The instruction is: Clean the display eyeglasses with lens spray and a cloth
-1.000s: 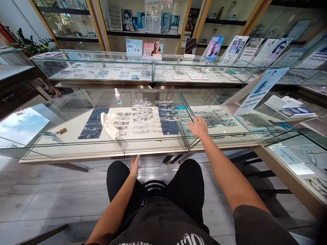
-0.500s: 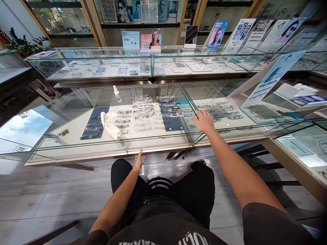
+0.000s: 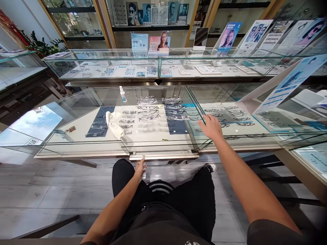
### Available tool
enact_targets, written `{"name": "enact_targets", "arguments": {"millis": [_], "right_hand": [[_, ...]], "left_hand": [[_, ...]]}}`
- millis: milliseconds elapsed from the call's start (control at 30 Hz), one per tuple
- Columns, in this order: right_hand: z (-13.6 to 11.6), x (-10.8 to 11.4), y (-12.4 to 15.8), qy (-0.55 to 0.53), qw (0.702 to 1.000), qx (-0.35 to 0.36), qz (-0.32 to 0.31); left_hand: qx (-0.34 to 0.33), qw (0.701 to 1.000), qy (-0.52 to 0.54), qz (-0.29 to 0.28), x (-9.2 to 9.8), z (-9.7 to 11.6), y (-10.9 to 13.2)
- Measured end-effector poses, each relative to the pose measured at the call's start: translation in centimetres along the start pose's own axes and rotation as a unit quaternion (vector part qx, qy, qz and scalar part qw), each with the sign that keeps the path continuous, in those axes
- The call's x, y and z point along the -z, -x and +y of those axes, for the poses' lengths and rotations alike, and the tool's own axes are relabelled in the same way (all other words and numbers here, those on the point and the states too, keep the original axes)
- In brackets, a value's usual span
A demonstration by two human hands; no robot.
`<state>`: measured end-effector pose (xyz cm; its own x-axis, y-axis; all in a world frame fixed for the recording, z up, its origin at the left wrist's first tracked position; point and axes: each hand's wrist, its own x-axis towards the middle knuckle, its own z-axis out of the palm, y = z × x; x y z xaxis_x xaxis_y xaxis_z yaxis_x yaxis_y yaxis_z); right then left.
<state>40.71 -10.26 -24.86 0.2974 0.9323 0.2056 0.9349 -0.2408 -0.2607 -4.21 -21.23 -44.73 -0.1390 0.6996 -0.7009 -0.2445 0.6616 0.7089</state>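
The person's left hand [image 3: 140, 169] is at the near edge of a long, pale beige, wood-edged drawer [image 3: 163, 157], left of its middle, a fingertip touching the rim; the other fingers are loosely bent, and I cannot tell whether any of them grip the underside. The right hand [image 3: 211, 127] rests farther to the right, fingers spread and holding nothing, beside the seam [image 3: 195, 102] between two panes of the clear glass display desk [image 3: 71, 146].

With the left hand placed off-centre, a one-sided pull could skew the drawer and make it bind. A sharp tug might send the thin metal and dark-rimmed spectacle frames [image 3: 149, 112] sliding into each other, and the black-trousered left knee [image 3: 122, 175], close to the edge, could get knocked. Heavy pressure from the right hand might smear the glass.

The drawer juts slightly from the near side of the desk, in front of the person; its front is a slim, straight strip with a narrow gap behind. A crumpled cream cloth [image 3: 114, 124] shows to the left, and a small white spray bottle [image 3: 123, 94] beyond it
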Motion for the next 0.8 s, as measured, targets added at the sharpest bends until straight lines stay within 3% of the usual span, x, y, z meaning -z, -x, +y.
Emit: {"name": "enact_targets", "arguments": {"millis": [167, 267, 333, 400, 433, 467, 500, 533, 600, 667, 733, 800], "right_hand": [[0.3, 0.0, -0.3, 0.02, 0.999, -0.006, -0.026], [0.4, 0.0, -0.5, 0.043, 0.998, -0.009, -0.035], [0.6, -0.1, -0.5, 0.041, 0.999, -0.008, -0.029], [0.7, -0.1, -0.5, 0.03, 0.999, -0.005, -0.028], [0.8, -0.1, -0.5, 0.026, 0.999, -0.005, -0.03], [0.9, -0.1, -0.4, 0.025, 0.999, -0.005, -0.031], [0.9, -0.1, -0.4, 0.024, 0.999, -0.003, -0.031], [0.9, 0.0, -0.4, 0.024, 0.999, -0.002, -0.031], [1.0, 0.1, -0.3, 0.024, 0.999, 0.001, -0.029], [1.2, 0.2, -0.4, 0.018, 0.999, 0.005, -0.028], [1.4, 0.1, -0.5, 0.008, 1.0, 0.009, -0.025], [1.7, 0.0, -0.6, -0.005, 1.0, 0.013, -0.017]], "left_hand": [[0.038, 0.996, -0.081, -0.009, 1.7, -1.5, 4.1], [0.066, 0.983, -0.164, -0.041, 2.0, -1.4, 8.3], [0.05, 0.967, -0.212, -0.134, 1.9, 0.6, 12.5], [-0.036, 0.867, -0.321, -0.38, 1.8, 4.5, 17.2], [-0.065, 0.828, -0.326, -0.452, 1.9, 7.0, 19.4], [-0.098, 0.806, -0.314, -0.492, 1.9, 9.8, 21.2], [-0.157, 0.798, -0.306, -0.496, 2.0, 12.8, 22.3], [-0.237, 0.804, -0.311, -0.448, 2.2, 15.7, 22.7], [-0.393, 0.806, -0.356, -0.262, 2.5, 21.0, 21.1], [-0.49, 0.768, -0.409, -0.053, 2.8, 25.0, 17.0], [-0.491, 0.718, -0.482, 0.105, 3.2, 27.8, 12.0], [-0.434, 0.684, -0.561, 0.17, 4.0, 29.8, 7.7]]}}
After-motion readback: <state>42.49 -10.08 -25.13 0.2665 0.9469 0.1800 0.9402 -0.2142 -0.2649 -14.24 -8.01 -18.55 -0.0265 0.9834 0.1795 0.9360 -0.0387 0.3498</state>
